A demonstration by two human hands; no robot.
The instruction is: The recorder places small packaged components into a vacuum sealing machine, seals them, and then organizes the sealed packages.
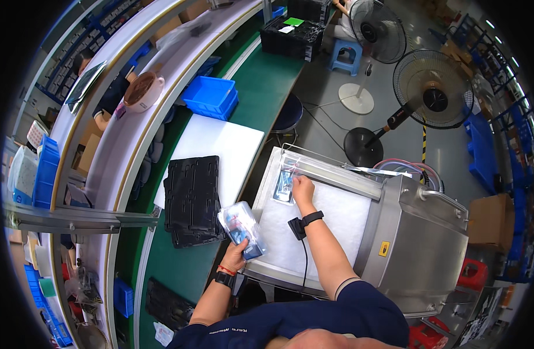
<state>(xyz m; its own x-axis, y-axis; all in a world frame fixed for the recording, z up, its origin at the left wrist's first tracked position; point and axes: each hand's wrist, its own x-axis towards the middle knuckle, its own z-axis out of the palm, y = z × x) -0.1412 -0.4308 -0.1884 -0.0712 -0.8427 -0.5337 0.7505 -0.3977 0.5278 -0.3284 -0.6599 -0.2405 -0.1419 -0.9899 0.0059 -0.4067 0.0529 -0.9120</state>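
Note:
In my left hand (235, 255) is a stack of clear plastic pouches (242, 227) with blue and white contents, the fingers closed around its lower end. My right hand (303, 191) has its fingers pinched together at the edge of a single clear pouch (284, 185) with a dark blue insert. That pouch lies at the far left corner of a white pad (331, 232) inside a metal machine, near its sealing bar (331, 173). The machine's steel lid (421, 244) stands raised on the right. A dark band with a cable sits on my right wrist.
Left of the machine, black plastic trays (191, 195) rest on a white sheet (238, 139) over a green bench. Blue bins (210, 96) stand farther along it. Two fans (432, 93) and a blue stool (344, 57) are on the floor beyond. Other people sit behind the shelves and at the far end.

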